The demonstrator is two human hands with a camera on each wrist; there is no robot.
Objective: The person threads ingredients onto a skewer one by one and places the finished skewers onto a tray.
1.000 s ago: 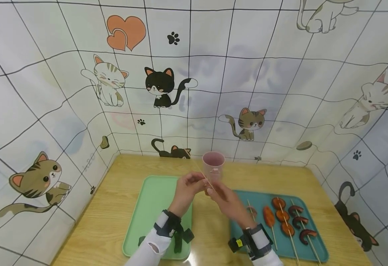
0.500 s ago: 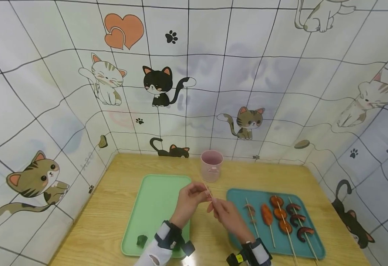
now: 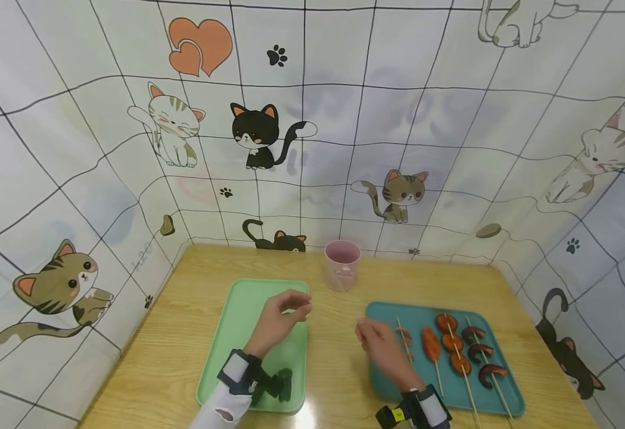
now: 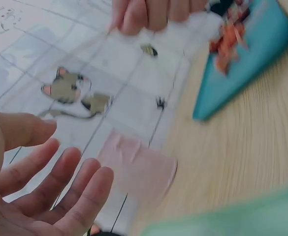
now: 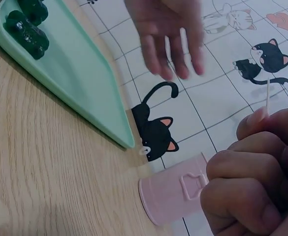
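My right hand (image 3: 384, 348) pinches a thin wooden skewer (image 5: 268, 96) between thumb and curled fingers, at the near left edge of the teal tray (image 3: 382, 381). In the left wrist view the skewer is only a faint blur. My left hand (image 3: 277, 322) is raised over the light green tray (image 3: 248, 298), fingers loosely bent and holding nothing. Two dark green lumps, like green pepper pieces (image 5: 28, 34), lie on the green tray; in the head view the left wrist's camera hides much of that spot.
The pink cup (image 3: 342, 265) stands behind, between the trays. On the teal tray lie several skewers of food: small thin pieces (image 3: 404, 336), one reddish-orange piece (image 3: 430, 344), round slices (image 3: 453, 342) and dark curled pieces (image 3: 484, 351). A cat-patterned sheet (image 3: 328, 119) closes off the back and sides.
My hands were together on the skewer; they have now parted. The left hand let go and moved left over the green tray, while the right moved slightly right and down with the skewer.
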